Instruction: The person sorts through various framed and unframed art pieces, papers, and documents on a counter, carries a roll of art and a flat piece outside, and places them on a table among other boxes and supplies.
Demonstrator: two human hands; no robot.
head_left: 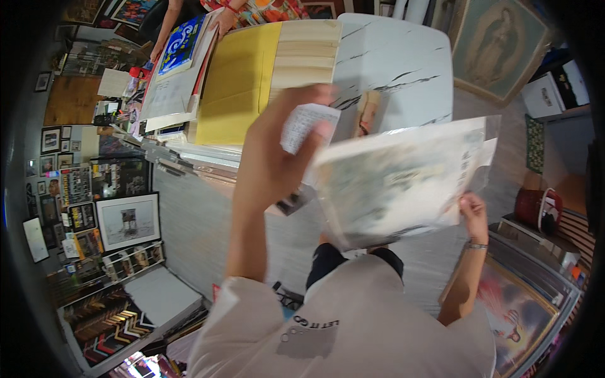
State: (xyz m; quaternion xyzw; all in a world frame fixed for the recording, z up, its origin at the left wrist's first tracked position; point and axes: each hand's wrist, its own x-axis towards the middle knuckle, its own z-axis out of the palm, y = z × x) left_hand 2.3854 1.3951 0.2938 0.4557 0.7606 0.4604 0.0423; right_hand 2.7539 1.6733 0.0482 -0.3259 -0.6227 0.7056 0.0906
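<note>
My right hand (474,217) pinches the right edge of a print in a clear plastic sleeve (403,183). The print has a pale, blurred picture in grey-green and cream, with a column of dark characters along its right side. Raised in front of the table, my left hand (277,142) is closed on a small white slip of paper (309,126) covered in fine print. The slip sits between thumb and fingers, and motion smears the fingertips. The sleeve's left end lies close beside that thumb; whether they touch I cannot tell.
On the white marbled table (403,50) lie a brown roll (367,113), a yellow folder (236,82) and cream sheets (302,57). Another person's hand (222,22) rests by a blue-and-yellow picture (181,45). Framed pictures (129,220) and corner frame samples (110,327) stand left.
</note>
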